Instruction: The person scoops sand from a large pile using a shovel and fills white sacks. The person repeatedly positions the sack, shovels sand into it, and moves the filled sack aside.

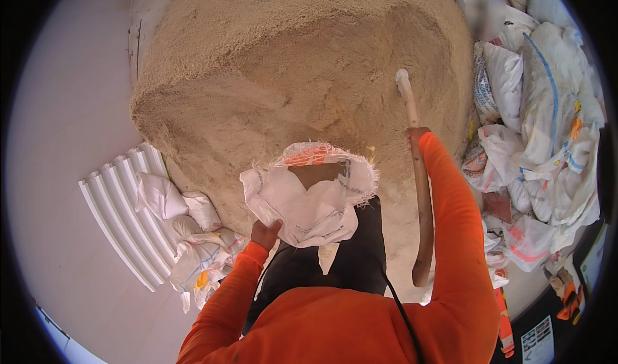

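A white woven sack (299,213) with a frayed, orange-printed rim stands mouth-up in front of my legs. Sand-coloured material shows inside its opening. My left hand (265,234) is closed on the sack's near left side. Off to the right, my right hand (417,134) wraps around a long wooden tool handle (421,203), below its pale far end. The handle runs toward me along my right forearm; I cannot make out a blade. Ahead of the sack rises a large sand heap (309,74) with a hollow dug into its near face.
White filled and crumpled sacks (502,87) pile up along the right. At left, a white corrugated sheet (125,216) lies on the floor beside small tied bags (161,196) and crumpled sacks (199,264). A reddish-brown block (497,206) rests among the right-hand sacks.
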`<state>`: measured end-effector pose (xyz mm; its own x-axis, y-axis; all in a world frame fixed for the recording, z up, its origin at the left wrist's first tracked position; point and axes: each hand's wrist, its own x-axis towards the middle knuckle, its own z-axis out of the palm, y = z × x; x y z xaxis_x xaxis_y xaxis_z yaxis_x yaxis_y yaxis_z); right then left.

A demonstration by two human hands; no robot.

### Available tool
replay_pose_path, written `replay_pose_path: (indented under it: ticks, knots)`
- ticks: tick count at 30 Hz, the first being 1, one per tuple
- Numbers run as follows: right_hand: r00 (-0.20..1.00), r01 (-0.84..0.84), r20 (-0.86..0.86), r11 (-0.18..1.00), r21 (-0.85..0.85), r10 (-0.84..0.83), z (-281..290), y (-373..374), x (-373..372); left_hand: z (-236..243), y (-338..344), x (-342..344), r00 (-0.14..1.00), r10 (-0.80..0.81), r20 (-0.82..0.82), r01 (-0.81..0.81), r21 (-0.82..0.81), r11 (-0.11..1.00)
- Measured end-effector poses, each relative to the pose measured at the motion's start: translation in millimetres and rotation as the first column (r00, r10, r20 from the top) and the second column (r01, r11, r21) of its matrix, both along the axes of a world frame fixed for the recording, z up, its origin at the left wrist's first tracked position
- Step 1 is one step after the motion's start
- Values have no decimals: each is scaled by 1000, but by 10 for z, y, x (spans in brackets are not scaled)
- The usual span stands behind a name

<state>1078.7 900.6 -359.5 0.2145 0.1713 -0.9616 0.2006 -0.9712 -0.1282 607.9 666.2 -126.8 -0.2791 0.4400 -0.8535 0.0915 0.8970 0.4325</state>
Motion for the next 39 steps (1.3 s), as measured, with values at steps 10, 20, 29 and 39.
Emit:
replay_pose_path:
  ticks: [10,20,29,39]
  knots:
    - [983,-162,-82,986,45,165,1974,-333,-88,-178,-378,-194,969,127,211,-131,6,991]
    - [980,-127,-108,940,316,168,4859,-1760,-1373,-507,-588,-740,976,-104,193,99,36,994]
    - [942,-3,-285,858,514,174,4850,-3439,-2379,180,-240,-950,968,-44,248,76,-121,990]
    - [958,66,-254,761,645,132,4970,-3054,-2466,98,-26,-941,916,137,377,-83,-158,984]
